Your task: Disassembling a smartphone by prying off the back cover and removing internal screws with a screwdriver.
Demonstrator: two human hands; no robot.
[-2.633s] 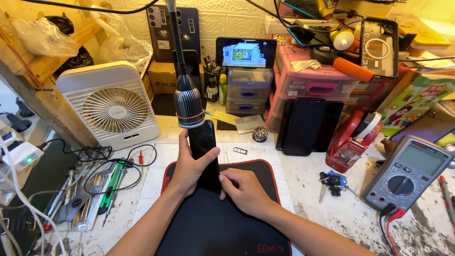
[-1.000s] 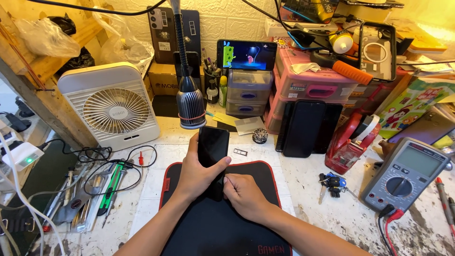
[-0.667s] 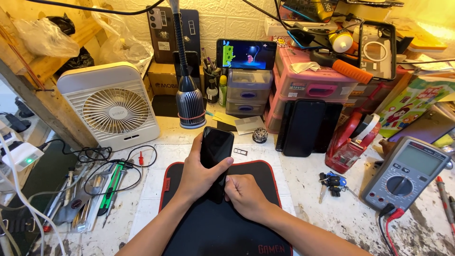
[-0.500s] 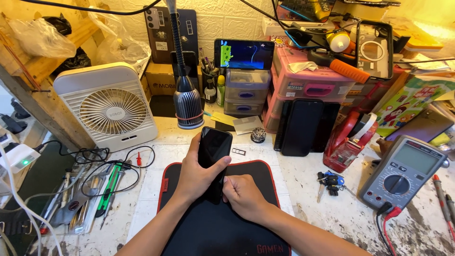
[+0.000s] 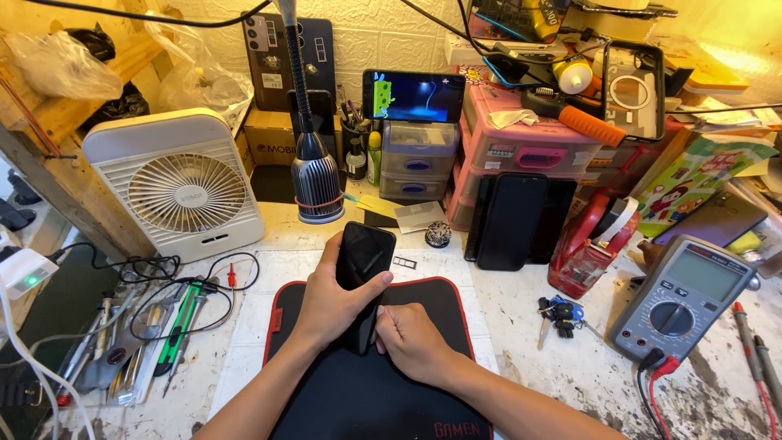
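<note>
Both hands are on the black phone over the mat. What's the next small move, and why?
Probably lay the black phone flat on the black mat. The left hand holds it tilted up by its side while the right hand works at its lower end, so the mat would steady it.

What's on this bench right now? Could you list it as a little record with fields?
Left hand: wrapped around a black phone, screen up
Right hand: closed at the phone's lower end
Under the hands: black mat with red edging
Behind: gooseneck lamp, white fan
Right side: grey multimeter
Left side: cables and hand tools
</note>
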